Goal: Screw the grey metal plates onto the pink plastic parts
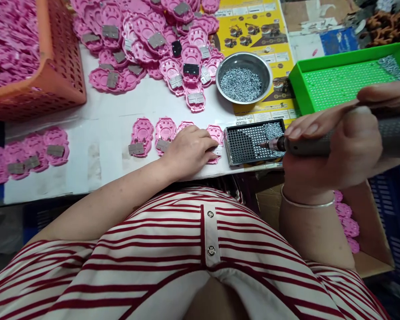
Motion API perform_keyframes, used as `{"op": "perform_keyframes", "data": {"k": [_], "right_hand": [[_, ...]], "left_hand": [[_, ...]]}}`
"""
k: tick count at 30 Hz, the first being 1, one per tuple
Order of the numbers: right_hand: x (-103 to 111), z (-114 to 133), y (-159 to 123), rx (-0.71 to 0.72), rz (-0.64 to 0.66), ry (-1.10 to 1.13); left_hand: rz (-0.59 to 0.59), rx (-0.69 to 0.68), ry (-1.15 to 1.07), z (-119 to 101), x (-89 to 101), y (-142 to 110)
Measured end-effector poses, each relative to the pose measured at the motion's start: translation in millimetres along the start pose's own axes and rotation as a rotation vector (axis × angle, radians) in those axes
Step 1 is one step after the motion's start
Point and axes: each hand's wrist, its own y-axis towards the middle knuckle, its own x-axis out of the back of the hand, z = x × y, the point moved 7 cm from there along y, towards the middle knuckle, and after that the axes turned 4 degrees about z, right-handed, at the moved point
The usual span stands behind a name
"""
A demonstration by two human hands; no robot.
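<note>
My right hand (340,146) is wrapped round a grey power screwdriver (310,141), its tip pointing left over a black screw tray (245,144) with a perforated top and small screws heaped at its right end. My left hand (191,151) rests on the table with its fingertips on a pink plastic casing (216,138) at the right end of a short row. Its fingers partly cover the neighbouring casing (185,126). Further left in the row lie two more pink casings, each with a grey plate, the leftmost (142,133) fully in sight.
Behind the row is a pile of pink casings (146,35) beside a metal bowl (243,80) of screws. An orange basket (60,53) stands at left, a green tray (306,84) at right. More casings (33,153) lie at far left; a cardboard box (373,240) sits below at right.
</note>
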Motion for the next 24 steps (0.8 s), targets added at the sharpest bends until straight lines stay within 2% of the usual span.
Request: {"op": "perform_keyframes", "data": {"k": [2, 4, 9, 15, 24], "right_hand": [[-7.2, 0.8, 4.5, 0.148, -0.045, 0.061], [-19.1, -2.9, 6.7, 0.205, 0.0, 0.104], [-40.2, -13.7, 6.8, 0.117, 0.119, 0.097], [-46.1, -20.2, 8.2, 0.132, 0.097, 0.2], [-48.9, -26.0, 9.2, 0.138, 0.119, 0.185]], "left_hand": [[0.018, 0.032, -0.01, -1.9, -1.3, 2.7], [0.03, 0.051, -0.001, -3.2, -1.9, 3.3], [0.026, 0.041, -0.006, -3.8, -0.3, 1.4], [0.023, 0.024, -0.008, -3.2, -1.3, 1.5], [-0.05, 0.03, -0.004, -5.2, -1.7, -1.7]]}}
